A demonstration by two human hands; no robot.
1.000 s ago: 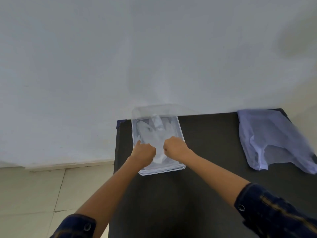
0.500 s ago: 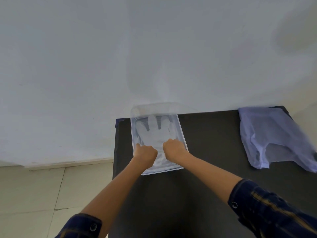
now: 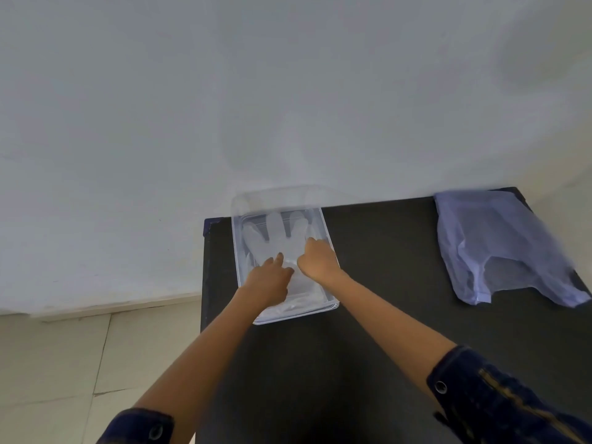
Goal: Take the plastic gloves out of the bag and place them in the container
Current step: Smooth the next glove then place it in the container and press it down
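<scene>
- A plain white wall (image 3: 288,91) fills the upper part of the view, and pale floor tiles (image 3: 48,363) show at the lower left.
- A black rectangular table (image 3: 384,315) stands against that wall, with its left edge beside the tiles.
- A crumpled, translucent pale-blue plastic bag (image 3: 499,245) lies flat at the table's far right corner, well apart from the hands.
- A clear, shallow rectangular plastic container (image 3: 330,304) sits at the table's far left, its far end against the wall.
- A translucent plastic glove (image 3: 278,232) lies spread flat inside the container, its fingers pointing toward the wall.
- Both forearms reach forward from dark blue buttoned sleeves (image 3: 499,408) into the container.
- The left hand (image 3: 269,278) rests palm down on the glove's lower part, fingers stretched loosely forward, gripping nothing.
- The right hand (image 3: 317,257) is just beside it, curled, with fingertips pressing on the glove near the container's right wall; whether it pinches the plastic cannot be told.
</scene>
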